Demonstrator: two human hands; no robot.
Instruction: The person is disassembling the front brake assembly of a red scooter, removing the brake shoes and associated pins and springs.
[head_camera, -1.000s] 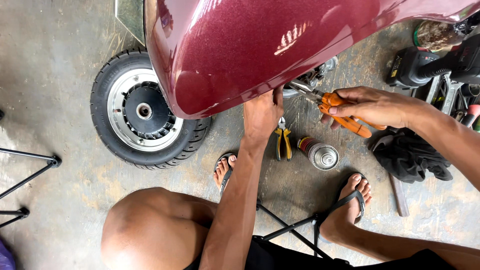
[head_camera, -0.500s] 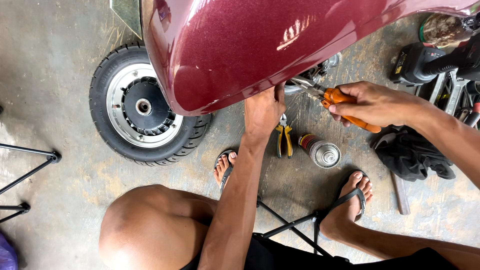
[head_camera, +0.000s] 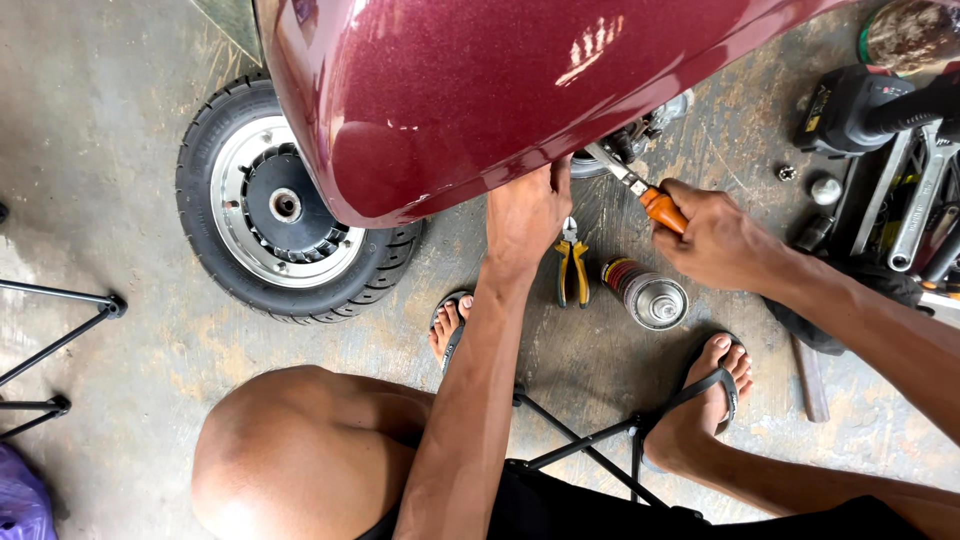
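Right hand (head_camera: 722, 240), right of centre, is wrapped tight round the orange grip of pliers (head_camera: 640, 195); the metal nose pokes up-left into the dark gap under the maroon body panel (head_camera: 480, 100), tip hidden among engine bits. Left hand (head_camera: 525, 215), centre frame, is pressed flat up against the panel's lower edge, fingertips tucked under it & out of sight, so can't tell if they grip anything.

Packages/labels: 1 spray can (head_camera: 645, 293) lying on its side on the concrete floor (head_camera: 100, 100), just below the right hand, silver body w/ red-yellow label band, base facing the camera. Upper right corner, 1 round dirty tin (head_camera: 910, 35) w/ green rim, half cut off by the frame.

Counts: 2 pliers total, the 2nd pair w/ yellow handles (head_camera: 572, 265) lying on the floor betw. the hands, just left of the can. 1 wheel (head_camera: 280, 205), black tyre & silver hub, flat on the floor at left, its upper right part covered by the panel. 1 black power tool (head_camera: 850, 105) at upper right. Several wrenches (head_camera: 900, 200) bunched at the right edge, exact no. unclear. 2 feet in flip-flops, one below each hand.

Around: black stool legs (head_camera: 590, 450) at bottom centre, more thin black legs at far left, a dark rag by the right forearm. Panel blocks the view of most of the machine.
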